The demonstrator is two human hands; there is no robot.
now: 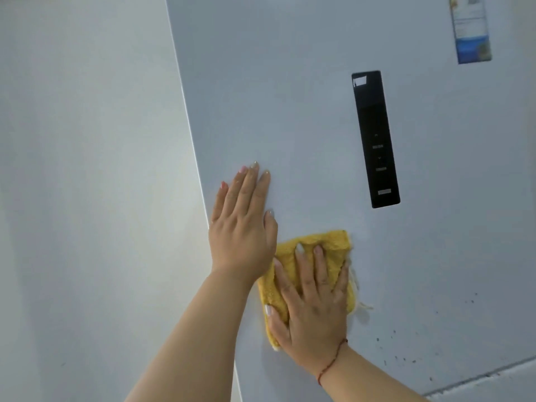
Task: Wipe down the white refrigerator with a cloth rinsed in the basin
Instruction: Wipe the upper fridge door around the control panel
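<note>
Yellow cloth (313, 274) pinned flat under the spread right hand (314, 309) on the white refrigerator door (290, 97), left hand (243, 227) open and bracing just beside it, and the dark specks (406, 352) lie down to the right, nearer the right hand.

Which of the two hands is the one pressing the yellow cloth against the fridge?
The right hand, with the red string bracelet, presses the cloth. The left hand lies bare on the door.

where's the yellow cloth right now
In the head view the yellow cloth is pressed flat against the fridge door under the right hand, just below the black control panel and beside the left hand.
</note>
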